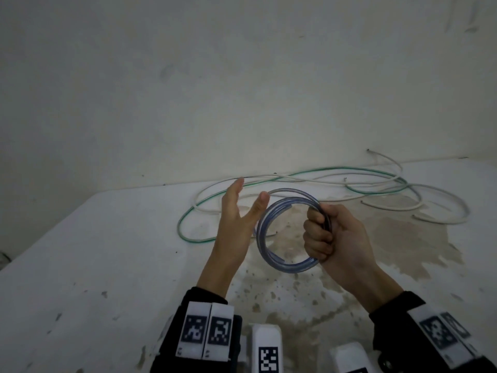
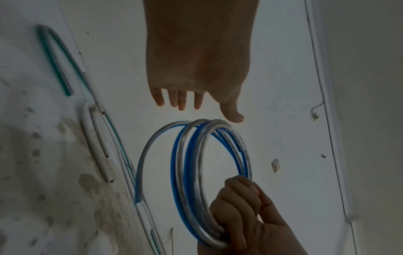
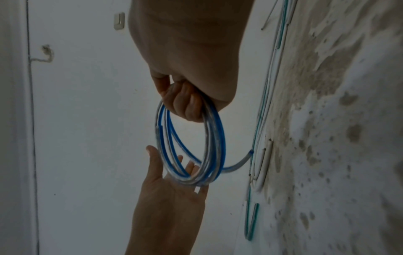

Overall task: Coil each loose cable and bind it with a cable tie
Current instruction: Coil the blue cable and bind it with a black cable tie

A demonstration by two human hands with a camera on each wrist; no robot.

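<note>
A clear cable with a blue core is wound into a coil (image 1: 271, 232) of several loops, held upright above the table. My right hand (image 1: 326, 232) grips the coil's right side in a fist; the coil (image 3: 191, 148) hangs below the curled fingers (image 3: 185, 101) in the right wrist view. My left hand (image 1: 236, 211) stands open at the coil's left side, fingers straight, thumb near the top loop. The left wrist view shows straight fingers (image 2: 181, 100) just above the coil (image 2: 194, 172). The coil's loose tail (image 3: 237, 163) trails toward the table. No cable tie is visible.
Loose white cables (image 1: 430, 208) and a green cable (image 1: 199, 211) sprawl over the white table's (image 1: 107, 251) far side by the wall. Brown stains (image 1: 390, 238) mark the table surface. White tagged blocks (image 1: 266, 348) sit at the near edge.
</note>
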